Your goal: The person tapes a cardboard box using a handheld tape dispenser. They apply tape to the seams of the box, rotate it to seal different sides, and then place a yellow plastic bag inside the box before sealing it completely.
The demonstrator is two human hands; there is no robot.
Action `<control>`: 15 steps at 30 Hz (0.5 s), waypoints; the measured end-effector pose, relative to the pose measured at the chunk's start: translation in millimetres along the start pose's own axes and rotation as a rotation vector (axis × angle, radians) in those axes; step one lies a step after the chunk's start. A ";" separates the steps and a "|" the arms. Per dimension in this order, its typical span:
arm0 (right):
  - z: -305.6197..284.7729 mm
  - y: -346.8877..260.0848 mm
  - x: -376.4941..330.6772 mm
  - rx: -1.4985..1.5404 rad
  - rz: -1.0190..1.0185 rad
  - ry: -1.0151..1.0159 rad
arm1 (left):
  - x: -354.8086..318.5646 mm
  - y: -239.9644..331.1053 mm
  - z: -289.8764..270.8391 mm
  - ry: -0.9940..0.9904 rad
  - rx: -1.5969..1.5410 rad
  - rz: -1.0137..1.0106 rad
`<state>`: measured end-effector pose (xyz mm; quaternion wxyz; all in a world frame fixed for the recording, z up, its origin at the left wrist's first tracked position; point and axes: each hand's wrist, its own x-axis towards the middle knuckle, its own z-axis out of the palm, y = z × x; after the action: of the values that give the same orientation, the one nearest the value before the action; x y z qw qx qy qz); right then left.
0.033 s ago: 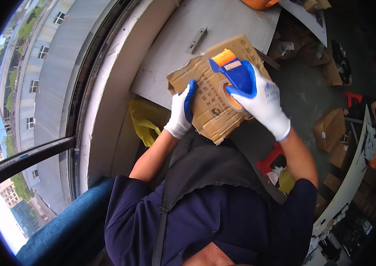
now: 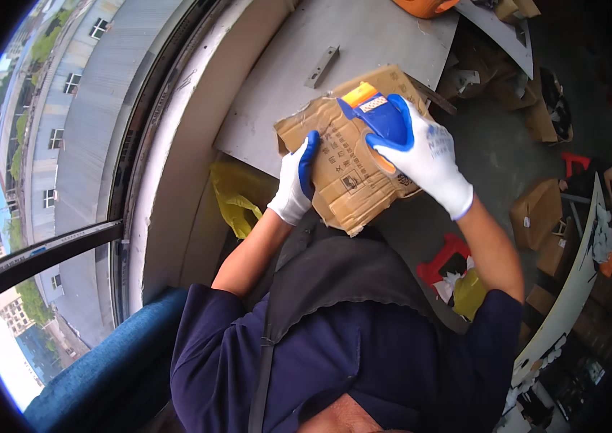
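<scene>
A crumpled brown cardboard piece (image 2: pixel 343 206), box-like and printed in dark ink, is held in front of me with ragged edges. My left hand (image 2: pixel 296 179), in a white glove with a blue palm, grips its left edge, thumb on the upper face and fingers hidden beneath. My right hand (image 2: pixel 430 153), gloved alike, is wrapped round a blue tape dispenser (image 2: pixel 386 124) with an orange-yellow front end. The dispenser lies over the cardboard's upper right part; whether it touches cannot be told. Part of an orange tape roll shows below my right thumb.
Beyond the cardboard is a grey tabletop (image 2: pixel 277 101) with a metal bracket (image 2: pixel 322 67) on it. A window ledge (image 2: pixel 176 144) runs along the left, a yellow bag (image 2: pixel 230 195) beside it. At right are a red stool (image 2: pixel 446 260) and several cardboard boxes (image 2: pixel 536 211).
The tape dispenser has tilted and shifted slightly, and less of its tape roll shows. My right hand moved with it. The left hand keeps its grip on the cardboard.
</scene>
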<state>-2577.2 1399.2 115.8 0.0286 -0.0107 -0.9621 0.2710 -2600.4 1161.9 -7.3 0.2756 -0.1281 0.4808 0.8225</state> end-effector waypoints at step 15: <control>45.9 -17.3 -25.7 -0.076 0.162 -0.290 | -13.6 19.7 -68.7 0.588 0.636 0.796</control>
<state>-2554.4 1359.6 84.5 -0.1331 -0.0499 -0.9617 0.2344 -2604.4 1090.6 -21.4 -0.1743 -0.0714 0.7713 0.6080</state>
